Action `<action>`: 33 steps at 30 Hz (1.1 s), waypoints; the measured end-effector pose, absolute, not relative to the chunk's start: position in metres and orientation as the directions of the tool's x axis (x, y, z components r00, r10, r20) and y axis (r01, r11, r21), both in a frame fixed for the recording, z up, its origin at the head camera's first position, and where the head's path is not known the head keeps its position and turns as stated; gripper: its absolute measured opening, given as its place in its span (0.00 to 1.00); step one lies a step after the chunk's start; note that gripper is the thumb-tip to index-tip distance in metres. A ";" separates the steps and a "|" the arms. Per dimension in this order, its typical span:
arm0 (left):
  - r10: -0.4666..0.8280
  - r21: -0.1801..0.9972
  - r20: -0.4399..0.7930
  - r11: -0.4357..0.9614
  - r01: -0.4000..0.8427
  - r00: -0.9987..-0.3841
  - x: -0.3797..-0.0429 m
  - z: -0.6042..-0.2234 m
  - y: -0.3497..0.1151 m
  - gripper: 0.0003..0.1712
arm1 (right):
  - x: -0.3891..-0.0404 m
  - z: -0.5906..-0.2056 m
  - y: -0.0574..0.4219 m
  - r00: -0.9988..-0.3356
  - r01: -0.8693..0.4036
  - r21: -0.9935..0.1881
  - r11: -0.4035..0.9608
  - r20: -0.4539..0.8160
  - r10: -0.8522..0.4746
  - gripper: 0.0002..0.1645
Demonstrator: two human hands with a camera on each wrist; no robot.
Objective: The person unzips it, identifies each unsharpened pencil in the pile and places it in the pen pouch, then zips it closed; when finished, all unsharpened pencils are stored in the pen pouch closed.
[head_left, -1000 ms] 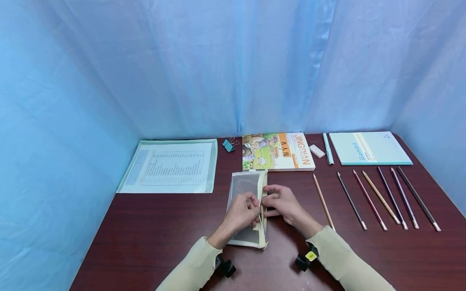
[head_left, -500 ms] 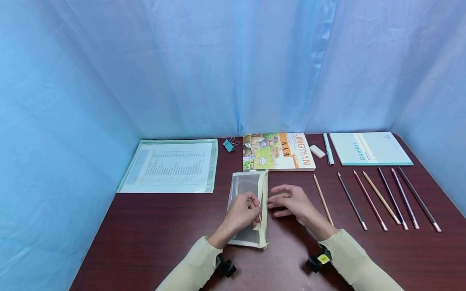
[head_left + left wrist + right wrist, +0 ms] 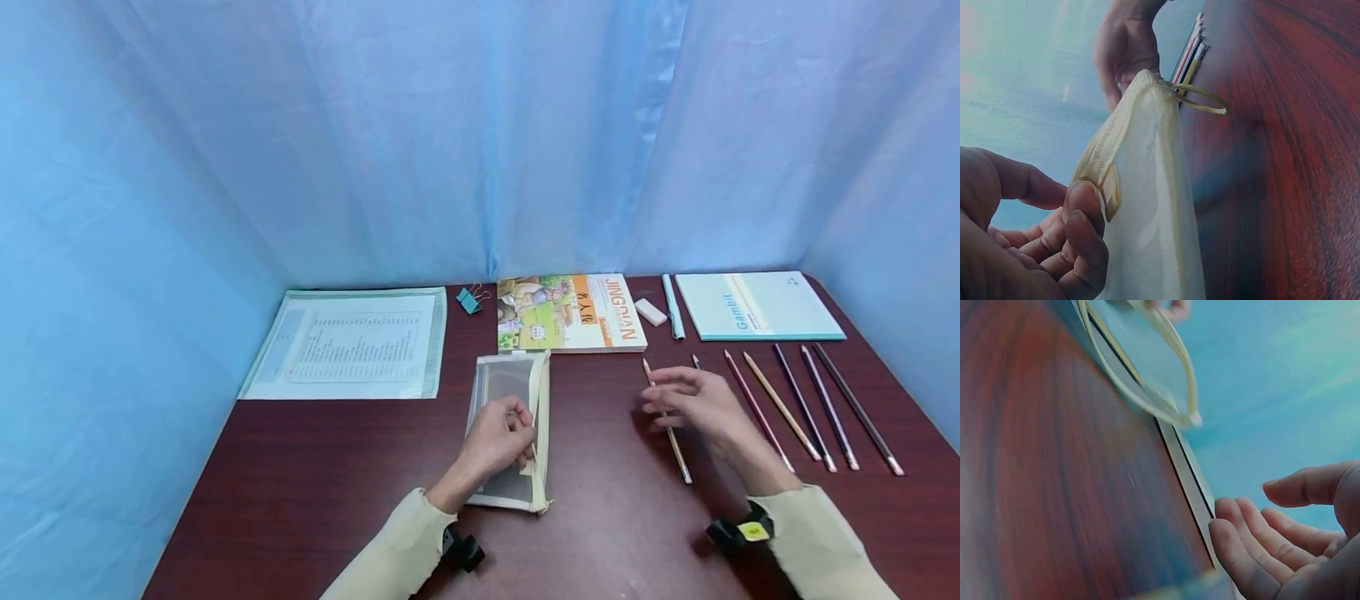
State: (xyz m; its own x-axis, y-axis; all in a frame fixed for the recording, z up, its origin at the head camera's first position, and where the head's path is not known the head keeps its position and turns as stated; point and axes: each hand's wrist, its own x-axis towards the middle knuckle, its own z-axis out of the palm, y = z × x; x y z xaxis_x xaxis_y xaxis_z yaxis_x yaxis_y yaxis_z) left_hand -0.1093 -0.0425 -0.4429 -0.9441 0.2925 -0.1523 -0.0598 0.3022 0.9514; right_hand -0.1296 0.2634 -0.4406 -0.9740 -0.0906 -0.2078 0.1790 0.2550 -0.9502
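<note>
My left hand pinches the cream zipper edge of a translucent mesh pencil pouch, which lies on the table. In the left wrist view, thumb and finger hold the cream edge, and a loop hangs from the pouch's far corner. Through the mesh a thin pale strip shows faintly. My right hand hovers to the right with fingers loosely bent and nothing held. Beneath it lies a natural-wood pencil, partly covered by the fingers. A dark pencil is mostly hidden behind this hand.
Right of the hand lie several pencils, among them a red pencil and a yellow pencil. Along the back are a document sleeve, binder clip, book, eraser, pen and notepad.
My right hand has let go of the pouch's zipper edge and moved right, over the nearest pencils. The left hand keeps its pinch in the same place.
</note>
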 end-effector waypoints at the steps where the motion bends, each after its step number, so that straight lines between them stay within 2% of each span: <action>1: 0.292 0.951 -0.153 0.302 -0.061 -0.944 -0.109 -0.443 -0.042 0.04 | -0.129 -0.440 0.272 -0.978 0.165 -0.951 0.262 -0.193 -0.084 0.25; 6: 0.288 0.950 -0.160 0.306 -0.068 -0.944 -0.108 -0.443 -0.043 0.04 | -0.126 -0.439 0.312 -0.989 0.116 -0.956 0.270 -0.136 -0.057 0.10; 10: 0.287 0.950 -0.155 0.306 -0.063 -0.945 -0.108 -0.444 -0.043 0.04 | -0.124 -0.438 0.344 -0.993 0.108 -0.971 0.214 -0.116 -0.025 0.12; 14: 0.288 0.952 -0.150 0.301 -0.059 -0.946 -0.108 -0.445 -0.043 0.04 | -0.125 -0.435 0.374 -0.987 0.154 -0.981 0.115 -0.148 0.057 0.13; 17: 0.287 0.951 -0.149 0.302 -0.059 -0.946 -0.109 -0.445 -0.043 0.04 | -0.126 -0.434 0.393 -0.972 0.206 -0.968 0.141 -0.186 0.141 0.11; 19: 0.285 0.951 -0.146 0.303 -0.056 -0.947 -0.108 -0.445 -0.043 0.04 | -0.127 -0.435 0.402 -0.960 0.239 -0.936 0.258 -0.187 0.209 0.07; 20: 0.285 0.952 -0.144 0.302 -0.053 -0.948 -0.108 -0.444 -0.043 0.04 | -0.128 -0.436 0.405 -0.955 0.249 -0.917 0.311 -0.179 0.236 0.09; 24: 0.285 0.952 -0.136 0.303 -0.045 -0.949 -0.109 -0.443 -0.042 0.05 | -0.133 -0.443 0.415 -0.937 0.293 -0.803 0.519 -0.133 0.323 0.28; 25: 0.286 0.952 -0.135 0.303 -0.044 -0.949 -0.109 -0.443 -0.042 0.05 | -0.135 -0.445 0.417 -0.935 0.296 -0.773 0.561 -0.116 0.335 0.30; 30: 0.288 0.952 -0.134 0.304 -0.043 -0.948 -0.110 -0.443 -0.042 0.05 | -0.137 -0.448 0.425 -0.944 0.270 -0.546 0.793 0.014 0.331 0.28; 33: 0.288 0.952 -0.137 0.304 -0.045 -0.948 -0.110 -0.443 -0.042 0.05 | -0.136 -0.447 0.427 -0.957 0.230 -0.439 0.869 0.061 0.284 0.27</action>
State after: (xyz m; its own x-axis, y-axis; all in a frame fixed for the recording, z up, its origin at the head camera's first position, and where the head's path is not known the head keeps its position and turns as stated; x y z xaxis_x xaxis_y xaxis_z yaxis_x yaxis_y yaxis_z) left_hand -0.1098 -0.0419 -0.4430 -0.9477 0.2885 -0.1369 -0.0449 0.3039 0.9517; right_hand -0.1355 0.4274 -0.4467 -0.9569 0.2838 0.0608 0.2298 0.8687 -0.4387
